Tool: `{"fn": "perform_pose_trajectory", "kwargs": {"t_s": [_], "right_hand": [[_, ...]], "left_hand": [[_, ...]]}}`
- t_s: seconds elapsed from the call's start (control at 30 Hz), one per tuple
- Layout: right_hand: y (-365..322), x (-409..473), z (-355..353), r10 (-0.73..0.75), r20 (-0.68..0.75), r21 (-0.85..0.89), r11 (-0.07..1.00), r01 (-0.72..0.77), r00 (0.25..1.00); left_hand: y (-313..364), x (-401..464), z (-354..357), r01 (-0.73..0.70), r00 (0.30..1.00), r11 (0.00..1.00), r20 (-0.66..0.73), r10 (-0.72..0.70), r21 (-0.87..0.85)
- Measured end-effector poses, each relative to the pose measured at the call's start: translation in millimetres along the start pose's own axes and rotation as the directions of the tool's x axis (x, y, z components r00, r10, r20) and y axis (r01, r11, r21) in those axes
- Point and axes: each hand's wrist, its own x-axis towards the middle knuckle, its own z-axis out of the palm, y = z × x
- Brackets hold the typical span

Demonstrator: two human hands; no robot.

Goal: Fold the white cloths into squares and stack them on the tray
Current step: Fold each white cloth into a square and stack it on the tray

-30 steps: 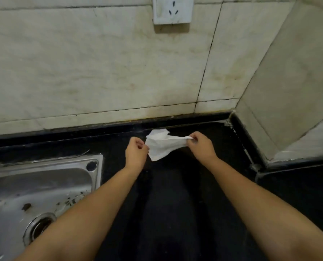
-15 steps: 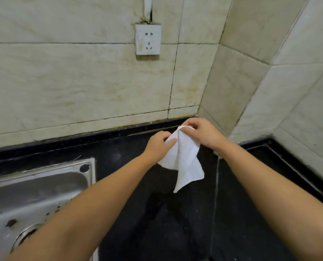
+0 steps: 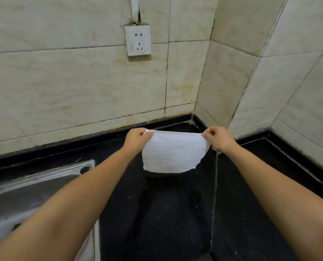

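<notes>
A white ribbed cloth (image 3: 172, 152) hangs spread flat in the air above the black countertop (image 3: 166, 213), near the wall corner. My left hand (image 3: 137, 139) pinches its top left corner. My right hand (image 3: 218, 138) pinches its top right corner. The top edge is stretched taut between both hands and the lower edge hangs free. No tray is in view.
A steel sink (image 3: 25, 196) is set into the counter at the left. Tiled walls (image 3: 72, 81) meet in a corner just behind the cloth, with a white wall socket (image 3: 137, 40) above. A seam (image 3: 214, 194) runs down the counter at the right.
The cloth was bunched between my hands, then hung from one point; now my hands have moved apart and it is spread out flat. The view has tilted up towards the corner.
</notes>
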Motion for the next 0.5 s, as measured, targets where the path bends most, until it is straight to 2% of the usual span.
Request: {"fn": "perform_pose_trajectory", "kwargs": {"t_s": [0.13,0.27,0.37,0.5], "right_hand": [[2,10,2,-0.070,0.081,-0.217,0.972,0.087,0.994],[11,-6,8,-0.088,0.219,-0.293,0.944,0.151,0.972],[32,-36,25,-0.038,0.365,-0.296,0.942,0.155,0.930],[69,-73,61,0.042,0.505,-0.275,0.954,0.115,0.862]], "left_hand": [[-3,5,-3,-0.003,1.000,1.000,0.022,0.003,0.005],[-21,-17,-9,0.047,0.975,0.996,0.212,-0.061,0.070],[-60,-40,-5,0.163,0.903,0.966,0.364,-0.228,0.200],[-108,-74,6,0.247,0.796,0.922,0.481,-0.368,0.297]]}}
